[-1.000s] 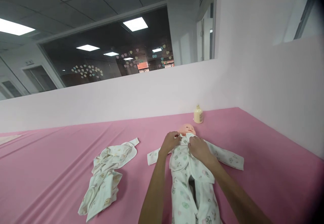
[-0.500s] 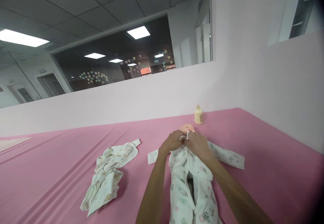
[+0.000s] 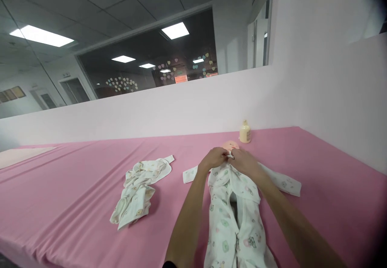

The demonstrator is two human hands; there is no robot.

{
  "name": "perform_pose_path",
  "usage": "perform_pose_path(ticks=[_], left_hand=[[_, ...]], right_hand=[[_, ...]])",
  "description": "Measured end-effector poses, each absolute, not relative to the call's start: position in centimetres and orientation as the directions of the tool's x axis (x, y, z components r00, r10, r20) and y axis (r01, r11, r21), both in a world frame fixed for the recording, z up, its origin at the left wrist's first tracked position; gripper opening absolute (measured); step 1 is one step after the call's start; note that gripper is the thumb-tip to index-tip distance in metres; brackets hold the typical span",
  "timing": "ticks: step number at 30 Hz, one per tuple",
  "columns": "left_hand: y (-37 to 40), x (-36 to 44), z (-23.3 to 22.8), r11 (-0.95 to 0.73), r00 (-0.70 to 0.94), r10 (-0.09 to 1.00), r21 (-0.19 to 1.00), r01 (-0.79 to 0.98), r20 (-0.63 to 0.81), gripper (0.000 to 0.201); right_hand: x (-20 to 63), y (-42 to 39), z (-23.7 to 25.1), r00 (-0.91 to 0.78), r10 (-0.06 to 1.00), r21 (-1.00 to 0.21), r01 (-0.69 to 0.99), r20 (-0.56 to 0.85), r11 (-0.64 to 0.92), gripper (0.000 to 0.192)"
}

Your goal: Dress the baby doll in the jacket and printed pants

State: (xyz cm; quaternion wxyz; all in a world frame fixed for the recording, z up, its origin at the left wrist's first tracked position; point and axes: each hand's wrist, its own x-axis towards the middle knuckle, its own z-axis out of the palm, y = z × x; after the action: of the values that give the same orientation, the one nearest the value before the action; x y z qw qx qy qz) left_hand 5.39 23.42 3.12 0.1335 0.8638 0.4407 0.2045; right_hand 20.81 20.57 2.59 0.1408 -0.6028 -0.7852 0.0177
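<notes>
A baby doll point(image 3: 231, 145) lies on its back, dressed in a white printed baby romper point(image 3: 222, 219) with its sleeves spread to both sides. My left hand point(image 3: 216, 158) and my right hand point(image 3: 243, 162) meet at the romper's neckline, just below the doll's head. The fingers of both are closed on the collar cloth, close together; the exact spot they pinch is partly hidden by the hands. Lower down, the front of the romper gapes in a narrow slit. The doll's face is mostly covered by my hands.
To the left lies a crumpled white printed baby garment point(image 3: 140, 191). A cream bottle point(image 3: 245, 132) stands behind the doll near the wall. The pink sheet point(image 3: 75, 187) covers the table, which meets a white wall point(image 3: 169, 114) at the back, with a mirror or window above.
The camera view has shifted, so the scene sits slightly higher and further right. Both hands stay at the collar, with the fingers slightly rearranged.
</notes>
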Motion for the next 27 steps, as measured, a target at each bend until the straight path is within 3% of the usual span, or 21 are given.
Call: perform_pose_path(ticks=[9, 17, 20, 24, 27], left_hand=[[22.8, 5.7, 3.4, -0.587, 0.534, 0.809, 0.317, 0.745, 0.245, 0.016], [22.5, 5.6, 3.5, -0.587, 0.533, 0.809, 0.313, 0.746, 0.247, 0.020], [22.5, 5.3, 3.6, -0.586, 0.528, 0.811, 0.335, 0.738, 0.253, 0.021], [22.7, 5.1, 3.5, -0.588, 0.517, 0.809, 0.372, 0.719, 0.278, 0.021], [22.8, 5.1, 3.5, -0.599, 0.531, 0.800, 0.395, 0.696, 0.278, 0.018]], right_hand=[[19.8, 20.2, 2.1, -0.240, 0.941, -0.090, 0.959, 0.240, 0.267, 0.021], [20.8, 20.8, 2.0, -0.273, 0.923, -0.106, 0.945, 0.271, 0.310, 0.015], [21.6, 20.7, 2.4, -0.275, 0.922, -0.206, 0.919, 0.274, 0.335, 0.013], [22.7, 21.0, 2.4, -0.291, 0.915, -0.447, 0.804, 0.279, 0.392, 0.012], [23.5, 21.4, 2.1, -0.367, 0.900, -0.527, 0.730, 0.235, 0.435, 0.010]])
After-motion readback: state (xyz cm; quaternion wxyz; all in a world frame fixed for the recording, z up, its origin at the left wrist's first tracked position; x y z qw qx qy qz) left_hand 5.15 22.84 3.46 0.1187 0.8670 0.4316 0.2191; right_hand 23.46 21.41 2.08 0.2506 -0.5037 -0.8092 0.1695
